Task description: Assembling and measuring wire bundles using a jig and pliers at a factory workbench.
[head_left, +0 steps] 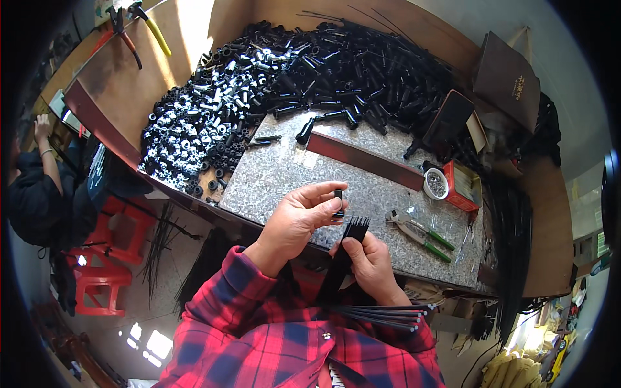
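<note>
So the left hand [299,216] has its grip pinched shut on a small black plastic sleeve [337,193], thumb and forefinger closed right around it, holding it upright just above the granite-patterned surface [278,171]. The right hand [370,262] is wrapped tight around a bundle of black cable ties [349,242], fingers curled fully closed on it, with the tips of the ties fanning out like a comb just under the left thumb. The sleeve sits right above those tips, and one tie looks to run up to it, but I can't tell if it's actually inside. The other ends of the ties stick out past the right wrist, over the red plaid sleeve [259,310].

Around that: a huge pile of black plastic parts [349,64] covers the back of the surface, and to its left a heap of small black-and-silver fittings [194,129]. A long dark red bar [362,158] lies diagonally across the stone slab. Just right of the hands sit green-handled pliers [420,233], and past them a small white round tub [436,183] next to a red box [460,187]. More long black ties [514,239] hang over the right edge. Far back left are red-handled [123,32] and yellow-handled pliers [152,29]. Another person in dark clothes [39,194] sits off to the left near red stools [107,258].
</note>
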A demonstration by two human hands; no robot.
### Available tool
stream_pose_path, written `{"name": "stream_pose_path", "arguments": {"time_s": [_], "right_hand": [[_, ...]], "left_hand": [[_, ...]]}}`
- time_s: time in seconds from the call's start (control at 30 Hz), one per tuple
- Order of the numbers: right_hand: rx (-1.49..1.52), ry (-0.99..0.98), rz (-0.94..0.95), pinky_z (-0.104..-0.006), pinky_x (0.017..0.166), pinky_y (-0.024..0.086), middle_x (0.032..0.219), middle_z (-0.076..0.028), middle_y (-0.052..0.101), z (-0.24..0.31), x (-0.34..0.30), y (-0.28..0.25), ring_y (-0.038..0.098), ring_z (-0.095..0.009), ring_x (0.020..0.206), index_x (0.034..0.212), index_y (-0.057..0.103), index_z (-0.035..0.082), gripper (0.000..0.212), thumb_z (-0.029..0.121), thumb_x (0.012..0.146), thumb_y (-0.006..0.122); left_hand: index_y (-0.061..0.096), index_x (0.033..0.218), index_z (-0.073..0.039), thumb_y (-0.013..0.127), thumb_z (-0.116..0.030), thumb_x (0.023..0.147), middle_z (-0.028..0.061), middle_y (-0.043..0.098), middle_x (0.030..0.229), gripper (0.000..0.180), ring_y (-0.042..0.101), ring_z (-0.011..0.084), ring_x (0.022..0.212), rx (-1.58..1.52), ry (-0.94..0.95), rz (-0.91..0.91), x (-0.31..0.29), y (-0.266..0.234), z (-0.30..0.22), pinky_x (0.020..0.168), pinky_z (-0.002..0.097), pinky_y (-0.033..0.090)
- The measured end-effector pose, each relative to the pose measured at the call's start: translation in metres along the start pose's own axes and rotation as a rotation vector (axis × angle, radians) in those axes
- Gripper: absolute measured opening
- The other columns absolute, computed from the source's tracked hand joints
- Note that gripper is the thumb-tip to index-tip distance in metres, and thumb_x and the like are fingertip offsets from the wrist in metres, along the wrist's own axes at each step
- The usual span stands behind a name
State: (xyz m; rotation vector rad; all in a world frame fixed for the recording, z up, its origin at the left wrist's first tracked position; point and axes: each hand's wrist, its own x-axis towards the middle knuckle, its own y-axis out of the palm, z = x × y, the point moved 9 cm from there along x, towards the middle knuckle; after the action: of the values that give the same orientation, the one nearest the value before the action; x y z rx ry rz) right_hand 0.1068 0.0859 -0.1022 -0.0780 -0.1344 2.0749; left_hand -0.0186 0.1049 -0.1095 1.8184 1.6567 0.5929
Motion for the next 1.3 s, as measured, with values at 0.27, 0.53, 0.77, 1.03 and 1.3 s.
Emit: {"name": "stream_pose_path", "arguments": {"time_s": [0.27, 0.53, 0.77, 1.03, 1.3], "right_hand": [[-0.030, -0.019, 0.001, -0.0198, 0.054, 0.038, 0.078, 0.001, 0.063, -0.003, 0.001, -0.002, 0.053, -0.004, 0.063, 0.090, 0.062, 0.004, 0.028, 0.028, 0.099, 0.050], [-0.012, 0.018, 0.036, -0.0213, 0.062, 0.044, 0.082, -0.002, 0.065, -0.007, 0.001, -0.001, 0.058, -0.007, 0.072, 0.097, 0.060, 0.002, 0.023, 0.023, 0.098, 0.051], [-0.021, 0.000, 0.051, -0.0232, 0.066, 0.048, 0.084, -0.003, 0.065, -0.009, 0.002, 0.000, 0.060, -0.009, 0.075, 0.104, 0.059, 0.001, 0.022, 0.020, 0.098, 0.050], [-0.096, -0.026, 0.048, -0.0232, 0.064, 0.047, 0.080, -0.003, 0.066, 0.002, 0.002, 0.001, 0.059, -0.008, 0.072, 0.101, 0.061, 0.001, 0.022, 0.021, 0.098, 0.051], [-0.124, -0.062, 0.031, -0.0245, 0.063, 0.047, 0.077, -0.003, 0.066, 0.009, 0.001, 0.002, 0.060, -0.009, 0.070, 0.093, 0.062, 0.001, 0.022, 0.020, 0.097, 0.051]], "left_hand": [[0.055, 0.123, 0.000, 0.059, -0.007, 0.091, 0.0122, 0.066, 0.106, 0.033, 0.064, 0.0184, 0.098, -0.075, -0.022, 0.020, 0.002, 0.001, 0.001, 0.084, 0.0317, 0.055], [0.056, 0.122, 0.000, 0.061, -0.007, 0.090, 0.0121, 0.066, 0.105, 0.033, 0.064, 0.0193, 0.098, -0.054, -0.027, 0.037, 0.002, 0.003, 0.005, 0.083, 0.0329, 0.055], [0.056, 0.123, 0.000, 0.061, -0.008, 0.090, 0.0117, 0.066, 0.104, 0.033, 0.064, 0.0184, 0.097, -0.010, -0.063, 0.082, 0.001, 0.009, 0.003, 0.086, 0.0339, 0.053], [0.056, 0.123, -0.001, 0.061, -0.008, 0.091, 0.0115, 0.066, 0.104, 0.033, 0.064, 0.0175, 0.095, 0.007, -0.064, 0.097, 0.000, 0.012, 0.002, 0.086, 0.0339, 0.053], [0.056, 0.124, 0.000, 0.060, -0.007, 0.090, 0.0120, 0.065, 0.107, 0.034, 0.064, 0.0175, 0.096, 0.079, -0.078, 0.151, -0.001, 0.011, 0.000, 0.087, 0.0325, 0.052]]}}
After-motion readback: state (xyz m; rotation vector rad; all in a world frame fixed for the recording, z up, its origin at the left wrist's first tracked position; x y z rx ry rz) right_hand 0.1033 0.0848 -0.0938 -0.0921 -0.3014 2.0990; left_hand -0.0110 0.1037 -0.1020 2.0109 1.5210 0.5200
